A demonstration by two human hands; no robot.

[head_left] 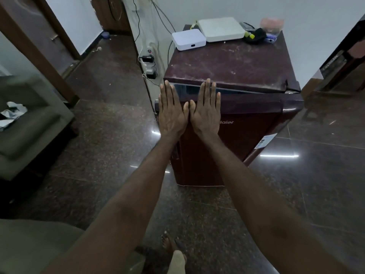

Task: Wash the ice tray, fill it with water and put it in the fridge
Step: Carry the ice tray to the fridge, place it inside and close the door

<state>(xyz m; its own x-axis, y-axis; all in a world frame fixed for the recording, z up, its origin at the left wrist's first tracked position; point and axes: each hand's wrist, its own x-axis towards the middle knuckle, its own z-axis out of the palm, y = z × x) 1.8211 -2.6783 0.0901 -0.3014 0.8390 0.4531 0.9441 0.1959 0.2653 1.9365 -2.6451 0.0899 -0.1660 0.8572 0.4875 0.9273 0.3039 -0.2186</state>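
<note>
A small maroon fridge [246,119] stands on the dark polished floor [110,139] against a white wall, and both hands are laid flat on the upper part of its door. The left hand [171,111] lies near the door's left edge. The right hand [206,111] is just beside it, and the two thumbs meet or nearly meet between them. On each hand the fingers are straight and close together, holding nothing, with the fingertips reaching up to the dark strip along the top of the door. The door seems to sit against the cabinet, though the dim light makes the seam hard to judge. Pale brand lettering [227,122] shows just right of the right hand, and a label [264,141] sits lower on the door's right side. On the scuffed fridge top [227,64] are a small white box [188,39], a larger flat white box [221,28] beside it, and a black object with yellow parts [256,35] at the back right corner. A power strip [147,62] with plugs hangs on the wall to the fridge's left. A grey cushioned seat [29,135] at the far left carries crumpled paper [11,114]. A bare foot [169,244] shows at the bottom.
</note>
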